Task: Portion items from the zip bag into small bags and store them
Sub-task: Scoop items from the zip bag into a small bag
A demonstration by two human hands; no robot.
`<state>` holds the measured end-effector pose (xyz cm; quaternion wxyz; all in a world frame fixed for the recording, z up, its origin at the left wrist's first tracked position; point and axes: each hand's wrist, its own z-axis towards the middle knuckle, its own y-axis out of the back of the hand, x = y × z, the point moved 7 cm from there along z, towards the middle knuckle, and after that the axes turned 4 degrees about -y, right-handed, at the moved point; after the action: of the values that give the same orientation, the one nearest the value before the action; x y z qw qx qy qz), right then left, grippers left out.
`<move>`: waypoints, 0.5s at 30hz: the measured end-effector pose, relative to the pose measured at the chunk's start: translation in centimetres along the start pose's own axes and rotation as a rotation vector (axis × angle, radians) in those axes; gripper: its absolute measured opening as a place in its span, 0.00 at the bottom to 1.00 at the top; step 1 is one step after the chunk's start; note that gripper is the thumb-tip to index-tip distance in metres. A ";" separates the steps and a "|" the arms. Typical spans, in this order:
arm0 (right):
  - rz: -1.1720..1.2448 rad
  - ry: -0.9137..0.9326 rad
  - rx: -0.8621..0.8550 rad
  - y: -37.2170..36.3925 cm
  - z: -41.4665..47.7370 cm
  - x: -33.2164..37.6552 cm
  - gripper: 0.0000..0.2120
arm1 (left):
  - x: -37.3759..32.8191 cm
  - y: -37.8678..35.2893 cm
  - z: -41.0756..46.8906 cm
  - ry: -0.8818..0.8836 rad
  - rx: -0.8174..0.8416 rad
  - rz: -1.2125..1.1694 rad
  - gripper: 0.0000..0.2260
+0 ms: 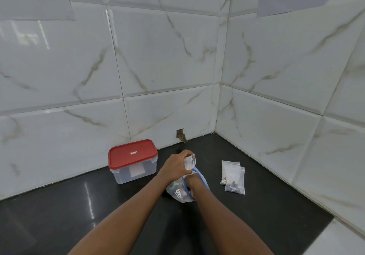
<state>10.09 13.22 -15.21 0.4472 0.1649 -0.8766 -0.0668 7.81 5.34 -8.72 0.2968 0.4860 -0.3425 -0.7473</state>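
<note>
A large clear zip bag (178, 192) with a blue zip rim and white lettering sits on the black counter. My right hand (194, 182) reaches down into its mouth, so its fingers are hidden inside. Just above it, my left hand (176, 164) grips a small clear bag (190, 162) by its side and holds it upright. To the right lie several small bags (233, 176) in a loose pile, with dark items inside them.
A clear plastic box (136, 171) with a red lid (132, 154) closed on it stands at the back left against the tiled wall. The black counter (79, 215) meets marble-tile walls at the back and right. A small hole (181, 135) shows at the wall's base.
</note>
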 end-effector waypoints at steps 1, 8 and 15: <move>-0.066 0.025 -0.017 0.3 0.2 0.2 0.12 | 0.0 -0.1 0.2 0.018 -0.005 0.005 0.23; -0.196 0.128 -0.138 3.1 0.6 0.5 0.14 | 0.0 -0.5 1.1 0.170 -0.045 0.005 0.22; -0.215 0.125 -0.338 6.2 -1.0 0.9 0.15 | 0.0 -1.1 1.3 0.308 -0.086 -0.061 0.20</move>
<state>8.97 18.71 -12.26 0.5124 0.1840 -0.8007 -0.2501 6.44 6.29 -9.23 0.3435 0.5920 -0.2459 -0.6864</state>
